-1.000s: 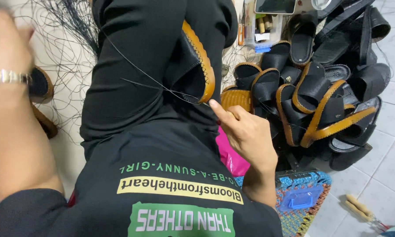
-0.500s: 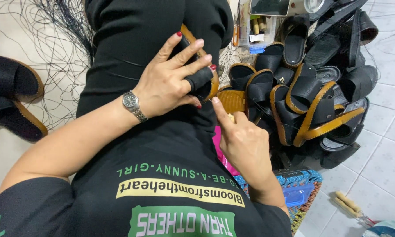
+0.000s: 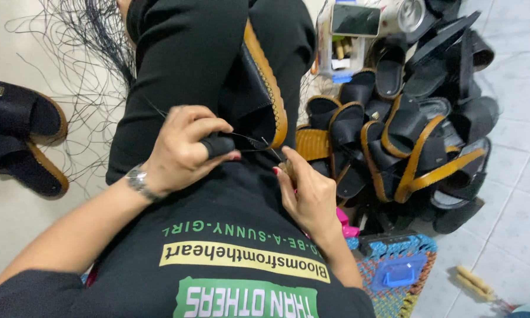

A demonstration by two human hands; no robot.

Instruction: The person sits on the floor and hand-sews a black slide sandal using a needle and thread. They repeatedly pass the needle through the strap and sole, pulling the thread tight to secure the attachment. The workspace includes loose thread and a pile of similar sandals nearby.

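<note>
A black sandal with a tan stitched sole edge [image 3: 259, 88] rests on my lap against my black trousers. My left hand [image 3: 185, 147], with a wristwatch and a black cover on one finger, pinches a thin black thread just below the sandal. My right hand [image 3: 306, 191] sits at the sandal's lower end and grips a small wooden-handled needle tool whose tip points at the sole edge. The thread runs between the two hands.
A heap of black and tan sandals [image 3: 406, 129] lies on the tiled floor to my right. Two finished sandals [image 3: 23, 141] and a tangle of black thread [image 3: 82, 65] lie to my left. A plastic box with a phone [image 3: 350, 35] stands beyond; a woven basket [image 3: 394, 271] is at lower right.
My left hand came down from far left onto the sandal, then slid lower to pinch the thread. My right hand stayed at the sandal's lower end.
</note>
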